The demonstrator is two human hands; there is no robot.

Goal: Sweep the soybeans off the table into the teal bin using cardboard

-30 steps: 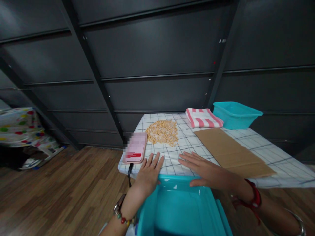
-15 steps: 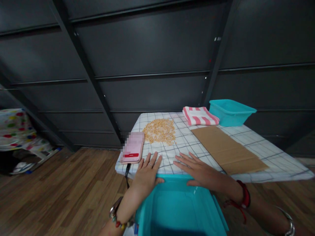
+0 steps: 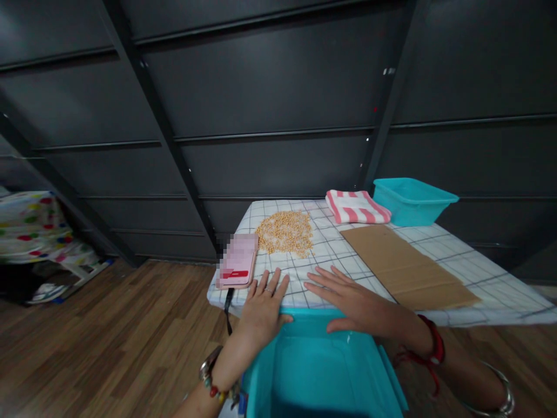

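Observation:
My left hand is open, palm down with fingers spread, at the near edge of the checked tablecloth. Its thumb reaches over the rim of a teal plastic bin below the table edge. My right hand is also open and flat, its fingers pointing left across the cloth and its thumb over the same bin's far rim. Neither hand holds anything. Beyond the fingertips lies a spread of yellow soybean-like beans mixed with small whitish grains. A pink phone rests left of the beans, close to my left fingers.
A flat piece of cardboard lies on the right of the table. Behind it are a folded pink-and-white striped towel and a second teal bin. A dark panelled wall stands behind the table.
The whole view has shifted slightly, so things appear a little further right. My right hand has moved slightly left relative to the table; both hands remain open.

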